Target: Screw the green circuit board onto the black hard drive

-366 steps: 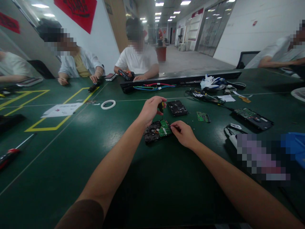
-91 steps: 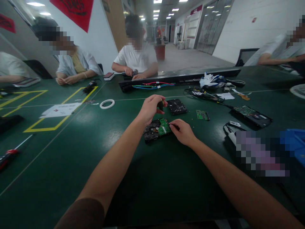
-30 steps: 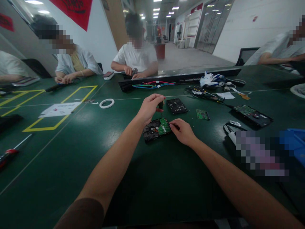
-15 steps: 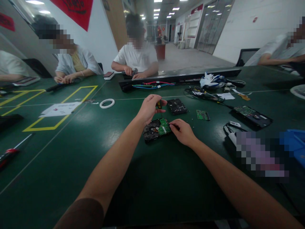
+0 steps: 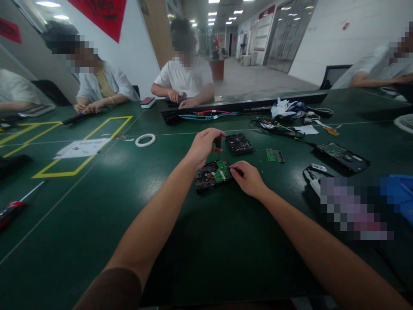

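Note:
A hard drive (image 5: 206, 177) lies on the green table with its green circuit board (image 5: 222, 171) facing up. My left hand (image 5: 206, 145) is closed around the dark handle of a small screwdriver (image 5: 218, 142), held upright over the board. The thin shaft points down at the board's far edge; whether its tip sits in a screw I cannot make out. My right hand (image 5: 248, 177) pinches the right edge of the hard drive between thumb and fingers. Just behind lies a second hard drive (image 5: 239, 144), and a loose green circuit board (image 5: 275, 155) rests to the right.
A third drive (image 5: 342, 157) lies at the right, near a cable bundle (image 5: 275, 127) and white gloves (image 5: 285, 108). A tape roll (image 5: 145, 140) and a red-handled screwdriver (image 5: 13, 212) are at the left. A long black casing (image 5: 251, 103) crosses the back; people sit around the table.
The screwdriver handle has turned slightly in my left hand, and its fingers have shifted around it. My right hand and the hard drive stay in place.

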{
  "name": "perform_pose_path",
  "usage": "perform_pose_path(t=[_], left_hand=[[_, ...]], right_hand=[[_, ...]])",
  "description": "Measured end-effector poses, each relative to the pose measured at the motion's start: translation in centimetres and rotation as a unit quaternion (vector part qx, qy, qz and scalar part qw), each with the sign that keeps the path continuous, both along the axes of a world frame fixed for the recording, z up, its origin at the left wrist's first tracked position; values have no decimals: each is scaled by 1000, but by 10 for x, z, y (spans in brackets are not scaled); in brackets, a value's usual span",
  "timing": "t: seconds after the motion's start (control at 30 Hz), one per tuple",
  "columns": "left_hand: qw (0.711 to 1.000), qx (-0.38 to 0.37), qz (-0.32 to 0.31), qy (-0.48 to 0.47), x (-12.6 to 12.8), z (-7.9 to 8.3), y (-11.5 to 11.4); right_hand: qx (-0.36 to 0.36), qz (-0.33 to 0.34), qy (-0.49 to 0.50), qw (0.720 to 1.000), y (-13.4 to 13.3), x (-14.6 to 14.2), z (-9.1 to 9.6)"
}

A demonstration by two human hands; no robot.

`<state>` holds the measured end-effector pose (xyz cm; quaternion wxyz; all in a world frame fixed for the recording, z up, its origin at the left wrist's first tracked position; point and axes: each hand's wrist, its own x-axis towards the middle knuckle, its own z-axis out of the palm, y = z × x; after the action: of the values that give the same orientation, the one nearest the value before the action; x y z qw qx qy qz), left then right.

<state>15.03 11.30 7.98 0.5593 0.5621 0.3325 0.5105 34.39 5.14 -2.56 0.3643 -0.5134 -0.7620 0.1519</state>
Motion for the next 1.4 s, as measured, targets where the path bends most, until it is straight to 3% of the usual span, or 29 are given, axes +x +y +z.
perform_pose_path(t=[0.77, 1.4], left_hand=[[997, -65, 5, -30, 3, 3, -4], [999, 7, -7, 30, 1, 5, -3]], right_hand=[[-4, 0, 8, 1000, 0, 1, 0], [-1, -1, 1, 1000, 0, 2, -1]])
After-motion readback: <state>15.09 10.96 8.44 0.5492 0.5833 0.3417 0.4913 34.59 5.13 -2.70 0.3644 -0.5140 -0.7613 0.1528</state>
